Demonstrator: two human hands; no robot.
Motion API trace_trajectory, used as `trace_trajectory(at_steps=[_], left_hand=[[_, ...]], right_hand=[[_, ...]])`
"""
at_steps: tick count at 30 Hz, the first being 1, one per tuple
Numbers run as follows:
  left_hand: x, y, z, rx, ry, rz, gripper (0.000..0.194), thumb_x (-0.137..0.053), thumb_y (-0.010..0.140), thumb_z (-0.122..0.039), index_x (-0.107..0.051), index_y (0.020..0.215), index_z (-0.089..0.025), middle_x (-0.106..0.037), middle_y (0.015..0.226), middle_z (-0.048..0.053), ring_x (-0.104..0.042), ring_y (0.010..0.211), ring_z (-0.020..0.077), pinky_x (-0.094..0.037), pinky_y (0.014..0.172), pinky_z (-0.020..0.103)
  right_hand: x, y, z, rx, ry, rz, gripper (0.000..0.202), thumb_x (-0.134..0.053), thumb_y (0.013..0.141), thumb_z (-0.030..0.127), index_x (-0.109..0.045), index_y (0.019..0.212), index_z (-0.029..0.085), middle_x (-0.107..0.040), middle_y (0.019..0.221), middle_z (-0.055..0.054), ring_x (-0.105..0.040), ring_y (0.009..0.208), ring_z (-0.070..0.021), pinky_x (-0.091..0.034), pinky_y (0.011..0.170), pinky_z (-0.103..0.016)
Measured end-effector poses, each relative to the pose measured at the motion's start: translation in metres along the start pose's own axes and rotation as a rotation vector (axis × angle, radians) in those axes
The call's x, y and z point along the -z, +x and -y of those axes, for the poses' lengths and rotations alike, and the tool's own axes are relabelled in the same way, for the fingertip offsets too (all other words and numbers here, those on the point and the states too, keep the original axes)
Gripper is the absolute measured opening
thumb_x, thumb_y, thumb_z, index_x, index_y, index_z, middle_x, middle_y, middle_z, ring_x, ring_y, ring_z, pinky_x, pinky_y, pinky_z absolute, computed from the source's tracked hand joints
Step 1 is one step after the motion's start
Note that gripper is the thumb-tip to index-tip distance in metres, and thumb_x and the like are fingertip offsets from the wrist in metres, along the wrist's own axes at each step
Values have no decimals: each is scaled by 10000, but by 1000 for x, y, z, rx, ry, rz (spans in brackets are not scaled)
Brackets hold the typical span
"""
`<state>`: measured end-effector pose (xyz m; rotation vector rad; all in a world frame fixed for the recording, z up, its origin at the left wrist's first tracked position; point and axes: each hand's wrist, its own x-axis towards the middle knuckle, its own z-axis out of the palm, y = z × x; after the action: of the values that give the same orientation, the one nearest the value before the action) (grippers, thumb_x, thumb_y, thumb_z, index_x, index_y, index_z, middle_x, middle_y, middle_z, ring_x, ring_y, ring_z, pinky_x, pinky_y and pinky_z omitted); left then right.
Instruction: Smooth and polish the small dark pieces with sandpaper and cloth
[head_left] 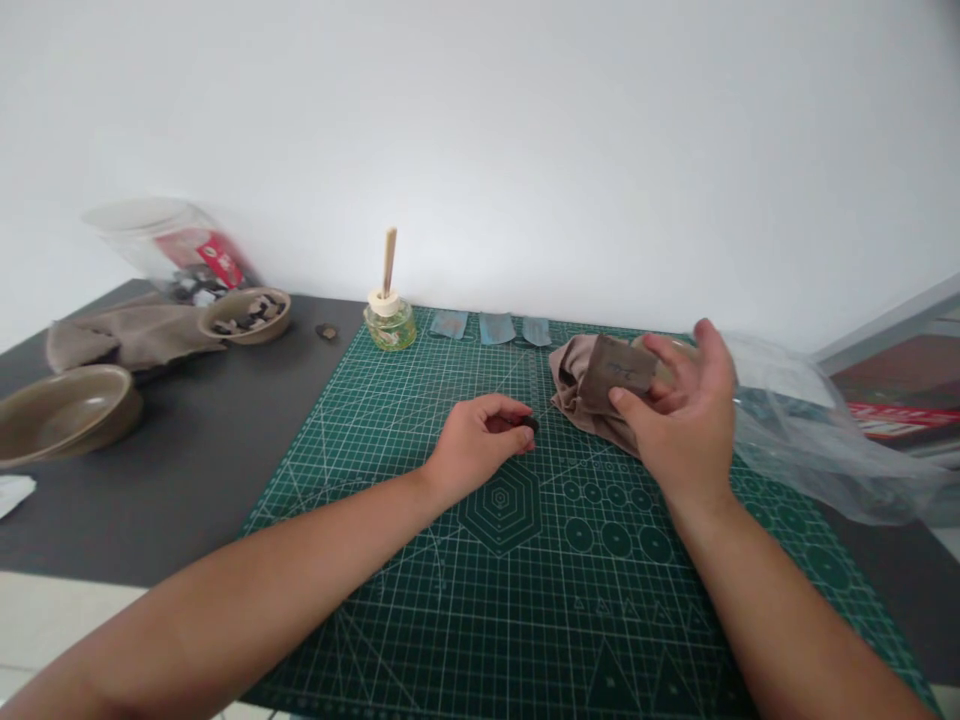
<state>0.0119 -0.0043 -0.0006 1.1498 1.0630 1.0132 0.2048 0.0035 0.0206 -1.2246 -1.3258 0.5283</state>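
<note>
My left hand [486, 436] is closed in a pinch over the middle of the green cutting mat. A small dark piece [530, 424] shows between its thumb and fingertips; its kind is not clear. To the right, my right hand [686, 410] grips a flat brown rectangular piece [611, 368] with faint dark marks on its face. The thumb lies on the front of it, and one finger points up. Crumpled brown cloth [581, 385] sits directly behind and beside that piece. Part of the cloth is hidden by it.
Along the mat's [480, 610] back edge stand a reed diffuser [390, 322] and several small blue packets [496, 328]. On the left are a bowl of dark and light bits [277, 318], a larger bowl [112, 410], a cloth [142, 337] and a clear bag [131, 225]. Clear plastic [817, 450] lies right.
</note>
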Motion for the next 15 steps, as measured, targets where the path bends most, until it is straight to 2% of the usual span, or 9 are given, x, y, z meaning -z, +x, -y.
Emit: trace_trajectory(at_steps=[3,5,9,12,15], left_hand=[[0,1,-1,48,-71,3,198,-671,615,-95,-637,809,-106,-643,649,-1,-652,595,120,-538,572,226],[0,1,-3,69,-107,-8,198,-663,607,-82,-638,803,-101,-647,653,-3,-653,590,118,-537,575,223],[0,0,-6,84,-156,-8,188,-637,606,-69,-645,792,-96,-662,676,3,-656,597,117,-535,585,218],[0,0,-5,70,-167,2,198,-614,600,-50,-656,787,-95,-669,691,4,-641,591,103,-533,577,210],[-1,0,-3,39,-136,22,219,-602,596,-39,-666,794,-104,-674,705,6,-634,608,101,-534,575,211]], right_hand=[[2,-2,7,84,16,-77,817,-672,685,209,-237,1372,290,-512,1288,-126,-636,972,-246,-543,773,-410],[2,-3,9,75,44,-36,720,-664,696,212,-324,1328,273,-607,1142,-96,-648,920,-237,-541,746,-392],[-2,-11,11,-43,-59,221,469,-634,720,229,-515,1173,213,-682,867,-53,-657,717,-208,-524,610,-333],[-9,-16,15,14,-268,452,261,-625,709,223,-638,969,199,-692,872,-47,-641,754,-202,-497,666,-323],[-15,-18,18,3,-393,572,124,-607,718,219,-659,828,192,-680,749,-17,-606,653,-164,-455,600,-277]])
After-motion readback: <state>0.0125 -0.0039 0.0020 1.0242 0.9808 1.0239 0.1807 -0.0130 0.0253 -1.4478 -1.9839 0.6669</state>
